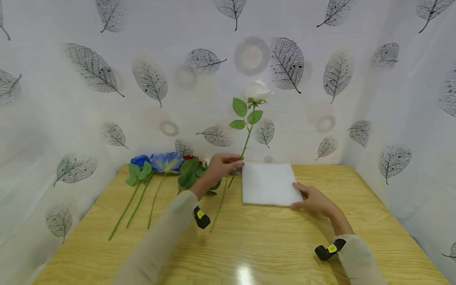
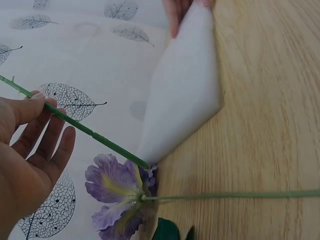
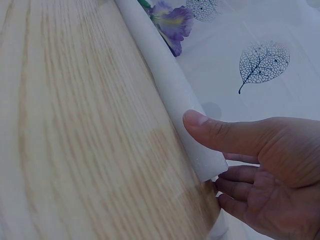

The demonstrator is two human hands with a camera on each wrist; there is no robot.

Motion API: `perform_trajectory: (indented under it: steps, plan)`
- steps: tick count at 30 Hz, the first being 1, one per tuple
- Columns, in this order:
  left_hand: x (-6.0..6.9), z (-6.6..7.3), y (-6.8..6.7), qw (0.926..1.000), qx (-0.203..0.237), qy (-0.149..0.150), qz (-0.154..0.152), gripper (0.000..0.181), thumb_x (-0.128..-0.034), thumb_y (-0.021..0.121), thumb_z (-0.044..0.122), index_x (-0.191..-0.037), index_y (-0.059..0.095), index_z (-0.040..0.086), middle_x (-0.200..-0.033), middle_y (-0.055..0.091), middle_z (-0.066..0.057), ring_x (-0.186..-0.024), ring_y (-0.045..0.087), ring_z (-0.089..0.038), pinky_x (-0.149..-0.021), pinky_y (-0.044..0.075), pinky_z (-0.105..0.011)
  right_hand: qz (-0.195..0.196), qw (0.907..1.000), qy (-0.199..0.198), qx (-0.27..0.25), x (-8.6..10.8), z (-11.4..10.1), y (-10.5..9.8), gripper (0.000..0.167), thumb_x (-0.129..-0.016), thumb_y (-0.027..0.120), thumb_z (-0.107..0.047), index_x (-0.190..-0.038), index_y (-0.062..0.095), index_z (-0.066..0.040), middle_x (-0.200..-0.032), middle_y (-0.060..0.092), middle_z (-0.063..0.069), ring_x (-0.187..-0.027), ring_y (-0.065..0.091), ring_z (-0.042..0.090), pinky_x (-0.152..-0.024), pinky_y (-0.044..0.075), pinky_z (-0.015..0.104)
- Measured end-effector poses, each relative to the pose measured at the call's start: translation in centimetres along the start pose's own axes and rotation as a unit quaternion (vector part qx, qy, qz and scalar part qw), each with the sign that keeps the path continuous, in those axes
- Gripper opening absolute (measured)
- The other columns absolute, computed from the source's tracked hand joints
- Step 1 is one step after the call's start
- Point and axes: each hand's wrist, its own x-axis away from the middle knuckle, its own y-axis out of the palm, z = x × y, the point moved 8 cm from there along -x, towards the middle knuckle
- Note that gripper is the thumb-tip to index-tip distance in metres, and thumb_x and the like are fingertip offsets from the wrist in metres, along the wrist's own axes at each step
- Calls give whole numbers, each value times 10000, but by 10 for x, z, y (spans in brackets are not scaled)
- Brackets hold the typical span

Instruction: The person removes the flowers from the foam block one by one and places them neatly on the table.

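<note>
My left hand (image 1: 221, 166) pinches the green stem (image 2: 75, 123) of a white rose (image 1: 257, 92) between thumb and fingers. The rose stands nearly upright, bloom at the top, tilted slightly right, with its lower stem end left of a white foam slab (image 1: 268, 185). At the slab's right edge, my right hand (image 1: 315, 200) grips it, with the thumb on the near side in the right wrist view and the other fingers round the corner, partly hidden. A purple iris-like flower (image 2: 117, 192) lies near the slab's left end, mostly hidden behind my left hand in the head view.
Left on the wooden table (image 1: 228, 253) lie a dark blue flower (image 1: 140, 160), a light blue flower (image 1: 166, 162) and red blooms (image 1: 189, 157) with green leaves (image 1: 188, 174). Their stems point toward the near side. A leaf-patterned curtain (image 1: 199, 95) hangs behind the table.
</note>
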Motion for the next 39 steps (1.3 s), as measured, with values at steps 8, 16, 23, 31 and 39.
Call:
perform_trajectory:
  steps: [8, 16, 23, 31, 39]
  plan:
    - [11, -1, -21, 9993, -277, -213, 102, 329, -983, 692, 141, -1288, 695, 17, -1255, 705, -213, -1113, 682, -390, -974, 551, -586, -36, 10000, 6, 1, 1, -2, 0, 947, -836, 856, -233, -1539, 316, 101, -1597, 242, 353, -1493, 210, 534, -1203, 232, 645]
    - [18, 1, -39, 9991, -312, -144, 241, 319, -970, 704, 114, -1267, 702, -2, -1185, 725, -228, -1060, 702, -365, -948, 569, -572, -12, 10000, 3, 29, 0, -1, -1, 958, -832, 859, -251, -1539, 315, 98, -1600, 241, 347, -1497, 204, 532, -1209, 223, 640]
    - [31, 5, -52, 9985, -528, 38, 143, 351, -986, 686, 132, -1298, 671, -28, -1199, 701, -283, -729, 657, -16, -794, 624, -322, -35, 10000, -10, -34, 0, -2, 0, 941, -835, 857, -215, -1537, 316, 102, -1592, 246, 356, -1489, 216, 540, -1199, 244, 650]
    - [41, 1, -65, 9969, -759, 107, 186, 352, -978, 691, 112, -1294, 669, -43, -1108, 726, -261, -871, 716, -313, -638, 582, -250, -41, 10000, 2, -61, 0, -2, 0, 942, -838, 854, -218, -1538, 312, 103, -1594, 241, 357, -1492, 210, 537, -1204, 242, 642]
    - [50, 1, -71, 9972, -730, -38, 186, 351, -969, 693, 77, -1288, 662, -69, -1150, 703, -283, -891, 736, -283, -741, 626, -313, -46, 10000, 10, 6, 1, -2, 0, 957, -834, 859, -248, -1536, 313, 106, -1591, 247, 360, -1490, 214, 539, -1202, 240, 649]
